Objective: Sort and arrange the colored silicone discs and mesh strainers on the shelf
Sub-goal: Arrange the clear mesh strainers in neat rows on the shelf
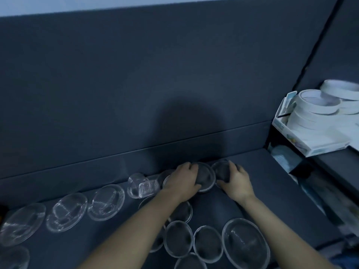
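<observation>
Sorting looks half done: my left hand [181, 180] grips one strainer [206, 176], my right hand [238, 182] its neighbour [221, 169], front cluster [207, 243] unplaced.

The dark shelf [272, 175] carries a large clear strainer [245, 243]. Smaller mesh strainers [207, 244] lie just left of it, and a row of clear discs [105, 202] lies further left.

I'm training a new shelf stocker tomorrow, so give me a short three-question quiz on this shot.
1. True or false: the left hand hangs empty above the shelf.
2. What fills the box at far right? A) white tape rolls B) red cups C) scissors
3. Fill in: the right hand grips a round mesh ____.

Key
1. False: it grips a mesh strainer.
2. A
3. strainer
</observation>
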Demonstrator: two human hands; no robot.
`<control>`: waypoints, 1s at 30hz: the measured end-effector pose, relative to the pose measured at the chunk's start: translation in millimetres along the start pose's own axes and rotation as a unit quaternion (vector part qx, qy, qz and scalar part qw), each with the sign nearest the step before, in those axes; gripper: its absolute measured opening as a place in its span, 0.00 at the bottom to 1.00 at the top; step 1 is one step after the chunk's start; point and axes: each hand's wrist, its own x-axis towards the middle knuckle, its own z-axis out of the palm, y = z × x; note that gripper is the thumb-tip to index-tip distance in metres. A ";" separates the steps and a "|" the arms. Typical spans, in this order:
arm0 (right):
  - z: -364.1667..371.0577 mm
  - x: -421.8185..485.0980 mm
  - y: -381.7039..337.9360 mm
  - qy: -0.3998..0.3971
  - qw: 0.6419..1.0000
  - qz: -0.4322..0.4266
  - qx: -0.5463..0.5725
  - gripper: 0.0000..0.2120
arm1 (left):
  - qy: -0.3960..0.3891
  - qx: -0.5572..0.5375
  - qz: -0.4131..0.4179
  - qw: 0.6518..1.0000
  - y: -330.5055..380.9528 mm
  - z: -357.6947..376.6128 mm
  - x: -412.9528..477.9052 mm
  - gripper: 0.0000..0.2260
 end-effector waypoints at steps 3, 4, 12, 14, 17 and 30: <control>3.9 3.5 7.5 0.017 1.000 -0.002 -0.014 0.32 | -0.022 0.019 -0.012 0.999 4.3 3.2 14.2 0.32; 3.3 5.0 9.1 0.020 1.000 0.001 -0.019 0.31 | -0.029 0.024 -0.017 0.999 5.6 3.2 18.0 0.34; -6.5 4.6 26.2 0.067 0.998 0.011 -0.004 0.21 | -0.066 0.035 -0.008 0.997 24.1 7.8 36.2 0.32; -13.0 1.4 31.0 0.093 0.995 0.017 0.024 0.19 | -0.048 -0.003 -0.014 0.999 27.4 9.2 36.9 0.32; -24.4 -2.4 28.7 0.096 0.985 0.041 0.139 0.14 | -0.015 -0.111 -0.018 0.994 31.7 8.3 36.1 0.30; -45.1 -39.7 -42.0 0.026 0.911 -0.009 0.412 0.07 | -0.027 -0.687 -0.037 0.725 16.9 -2.3 -13.3 0.23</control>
